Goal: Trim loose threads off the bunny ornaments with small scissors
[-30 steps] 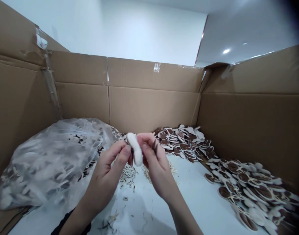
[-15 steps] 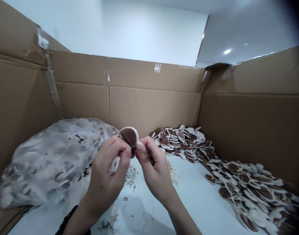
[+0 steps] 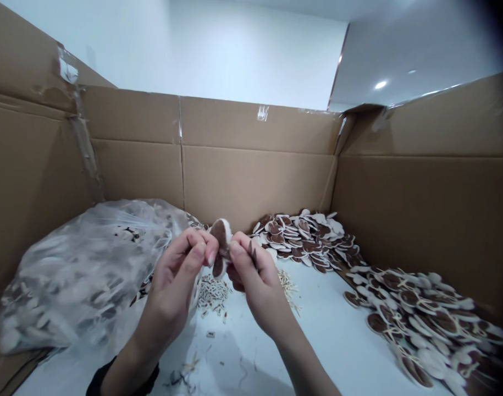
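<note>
Between my two hands is a small brown fuzzy piece [image 3: 220, 236] with a white edge, a large rounded lobe at the top and a smaller one below. My right hand [image 3: 255, 269] pinches its right side between thumb and fingers. Tucked in that same hand is a dark pointed tool [image 3: 253, 255], mostly hidden by the fingers, so its kind is unclear. The fingers of my left hand [image 3: 181, 269] are closed at the piece's left edge, thumb and index together. Both hands are raised over the white table [image 3: 317, 335].
A clear plastic bag [image 3: 78, 275] full of similar pieces lies at left. Brown-and-white pieces form one pile [image 3: 304, 236] at the back right and another pile [image 3: 424, 319] at right. Small pale scraps [image 3: 213, 294] lie below my hands. Cardboard walls [image 3: 255, 176] surround the table.
The brown piece has turned more edge-on, and its lower lobe now shows. My left fingers have shifted slightly left from its middle to its edge. The dark tool's tips show more.
</note>
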Available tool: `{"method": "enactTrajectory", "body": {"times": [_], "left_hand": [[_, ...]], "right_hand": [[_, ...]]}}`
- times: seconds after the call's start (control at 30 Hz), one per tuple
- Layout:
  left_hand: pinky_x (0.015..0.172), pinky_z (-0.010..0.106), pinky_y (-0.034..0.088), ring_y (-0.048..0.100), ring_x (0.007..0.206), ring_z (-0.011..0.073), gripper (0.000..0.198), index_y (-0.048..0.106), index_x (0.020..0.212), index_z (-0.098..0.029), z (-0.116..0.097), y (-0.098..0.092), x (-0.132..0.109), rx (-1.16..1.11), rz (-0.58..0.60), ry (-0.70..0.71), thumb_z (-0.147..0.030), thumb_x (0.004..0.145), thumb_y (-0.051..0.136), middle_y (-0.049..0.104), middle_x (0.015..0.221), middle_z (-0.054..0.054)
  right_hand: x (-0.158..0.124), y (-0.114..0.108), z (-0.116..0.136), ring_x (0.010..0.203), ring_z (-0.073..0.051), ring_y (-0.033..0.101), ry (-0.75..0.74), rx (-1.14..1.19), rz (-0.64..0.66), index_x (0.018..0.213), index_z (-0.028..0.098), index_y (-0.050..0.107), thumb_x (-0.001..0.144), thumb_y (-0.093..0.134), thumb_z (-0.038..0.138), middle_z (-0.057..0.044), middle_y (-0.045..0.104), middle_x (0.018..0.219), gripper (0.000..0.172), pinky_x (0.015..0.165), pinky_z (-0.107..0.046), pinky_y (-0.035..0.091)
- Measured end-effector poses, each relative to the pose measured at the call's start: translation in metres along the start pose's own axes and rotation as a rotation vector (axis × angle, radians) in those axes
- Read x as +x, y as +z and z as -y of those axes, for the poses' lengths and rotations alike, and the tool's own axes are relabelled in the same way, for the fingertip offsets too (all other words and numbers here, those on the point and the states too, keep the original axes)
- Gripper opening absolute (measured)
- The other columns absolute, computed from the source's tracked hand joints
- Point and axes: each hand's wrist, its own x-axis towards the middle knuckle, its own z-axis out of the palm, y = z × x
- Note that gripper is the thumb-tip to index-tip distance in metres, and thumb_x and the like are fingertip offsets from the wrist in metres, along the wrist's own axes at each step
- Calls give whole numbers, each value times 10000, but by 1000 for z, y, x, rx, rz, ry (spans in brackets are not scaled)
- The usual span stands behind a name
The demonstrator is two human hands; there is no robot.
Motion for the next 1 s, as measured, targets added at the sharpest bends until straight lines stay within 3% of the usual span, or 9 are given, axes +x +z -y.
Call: {"method": "enactTrajectory", "body": {"times": [0.13, 0.3, 0.43, 0.53, 0.63, 0.73, 0.83, 0.93, 1.0], "left_hand": [[592, 234, 398, 411, 638, 141, 332, 454, 665, -205, -13, -15, 7, 108, 79, 2, -312, 979, 453, 429, 676, -3], [612, 218, 435, 563, 676, 151, 206, 600, 782, -226, -25, -65, 15, 708, 606, -125, -284, 950, 495, 604, 735, 4], [652, 202, 458, 605, 740, 158, 79, 623, 893, -239, -23, -94, 15, 863, 747, -244, -241, 915, 547, 660, 832, 6], [684, 204, 472, 625, 767, 166, 48, 646, 903, -244, -23, -97, 15, 882, 770, -279, -249, 880, 605, 681, 859, 8], [662, 208, 475, 625, 732, 168, 146, 651, 890, -239, -25, -92, 15, 910, 762, -300, -317, 925, 533, 677, 825, 13], [649, 220, 471, 615, 716, 172, 309, 640, 889, -237, -25, -83, 16, 876, 633, -264, -395, 979, 390, 662, 797, 17], [710, 229, 477, 624, 775, 169, 391, 617, 893, -238, -21, -65, 15, 726, 462, -197, -441, 1002, 301, 658, 813, 13], [624, 218, 468, 618, 673, 140, 325, 586, 871, -229, -15, -41, 14, 548, 448, -269, -438, 998, 371, 648, 731, -13], [554, 213, 442, 596, 597, 129, 291, 539, 804, -214, -10, -28, 12, 467, 430, -314, -402, 991, 420, 632, 659, -23]], "right_hand": [[9, -13, 0, 462, -81, 121, 135, 331, -90, 721, 243, 359, 846, 585, 471, 99, 218, 557, 345, 395, -211, 109], [13, -27, 4, 470, -73, 122, 80, 287, -101, 642, 225, 355, 798, 638, 482, 94, 229, 544, 413, 394, -210, 106], [13, -28, 6, 458, -65, 132, 210, 307, -87, 662, 223, 418, 729, 689, 539, 101, 251, 527, 421, 391, -216, 105], [14, -25, 5, 455, -58, 127, 273, 340, -73, 649, 224, 396, 702, 706, 552, 98, 258, 540, 454, 394, -219, 89], [16, -24, 4, 455, -52, 125, 284, 350, -56, 637, 218, 395, 698, 714, 544, 98, 262, 544, 460, 398, -219, 84], [15, -24, 2, 452, -50, 150, 309, 325, -43, 651, 208, 442, 690, 724, 544, 99, 296, 531, 440, 398, -206, 100], [15, -26, -3, 443, -53, 244, 411, 199, 6, 667, 200, 496, 693, 721, 560, 79, 387, 532, 425, 399, -195, 147], [16, -26, -9, 479, -69, 364, 493, 8, 79, 645, 192, 507, 678, 734, 591, 43, 467, 589, 460, 418, -195, 224], [19, -24, -11, 465, -64, 325, 491, -17, 110, 617, 193, 466, 707, 692, 632, 58, 411, 558, 502, 423, -197, 212]]}}
